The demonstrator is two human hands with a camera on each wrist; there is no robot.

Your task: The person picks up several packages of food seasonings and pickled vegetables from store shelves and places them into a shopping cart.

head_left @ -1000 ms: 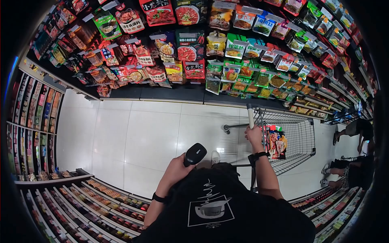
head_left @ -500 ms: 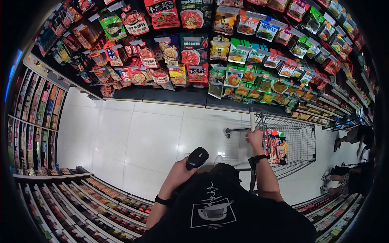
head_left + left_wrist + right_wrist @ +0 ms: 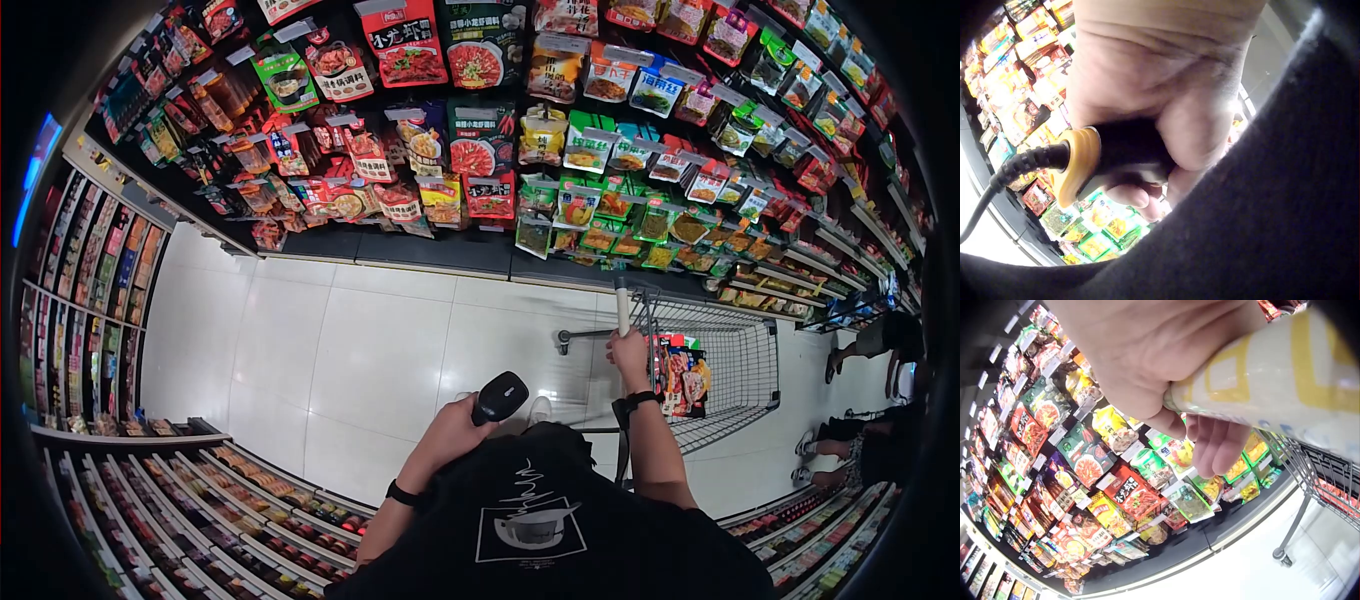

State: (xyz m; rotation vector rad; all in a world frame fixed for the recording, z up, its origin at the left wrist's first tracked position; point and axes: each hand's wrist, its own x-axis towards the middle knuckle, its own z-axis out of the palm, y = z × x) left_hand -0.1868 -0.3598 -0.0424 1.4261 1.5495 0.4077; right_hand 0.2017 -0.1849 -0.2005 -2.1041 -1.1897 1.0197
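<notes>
My left hand grips a black barcode scanner in front of my body. In the left wrist view the fingers curl round the scanner's dark handle, which ends in a yellow collar with a cable. On the other side, my right hand holds the pale push bar of a wire shopping cart. The right wrist view shows thumb and fingers wrapped round this bar, which has yellow markings. Several colourful food packets lie inside the cart.
Ahead, a long display carries rows of hanging seasoning and pickle packets. More shelves stand at the left and behind me. Pale floor tiles lie between them. Other people are at the far right.
The head view has shifted slightly, so the shelves sit lower in it. The scanner's head has swung a little to the right. The right hand stays on the cart's push bar.
</notes>
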